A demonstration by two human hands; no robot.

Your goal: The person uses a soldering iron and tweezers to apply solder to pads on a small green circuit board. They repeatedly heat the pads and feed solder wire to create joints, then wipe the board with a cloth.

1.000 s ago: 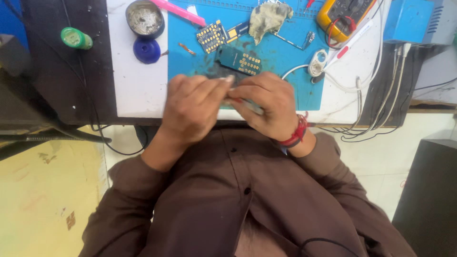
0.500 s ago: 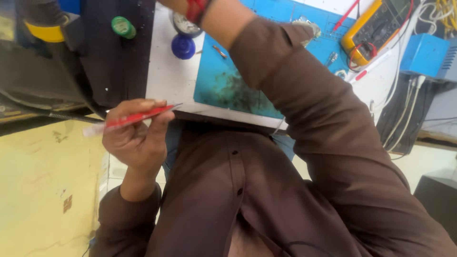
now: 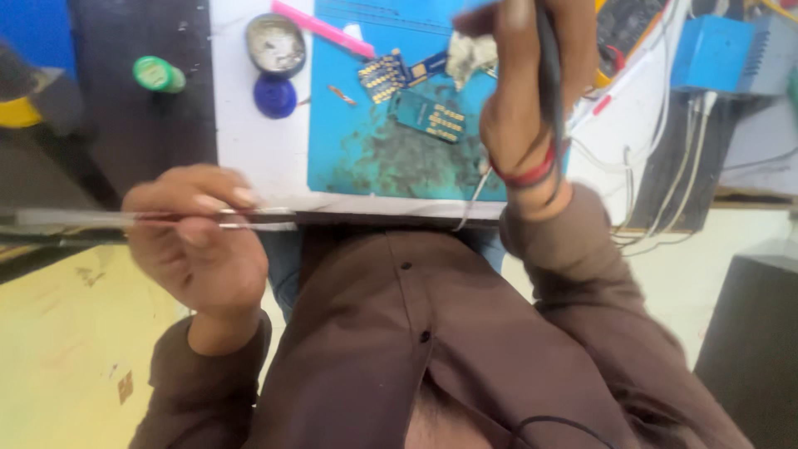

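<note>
Two hands work over a blue mat (image 3: 366, 158) bearing three small circuit boards (image 3: 431, 116). The left hand (image 3: 195, 241) pinches tweezers (image 3: 158, 219) off the bench edge. The right hand (image 3: 519, 100) grips a dark iron (image 3: 547, 66) above the boards. A round tin (image 3: 276, 46) and blue lid (image 3: 275, 96) sit beside the mat.

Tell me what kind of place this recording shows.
Probably an electronics repair bench: small circuit boards lie on a stained blue work mat, a yellow meter sits at the back, and the right hand holds a dark corded tool.
</note>
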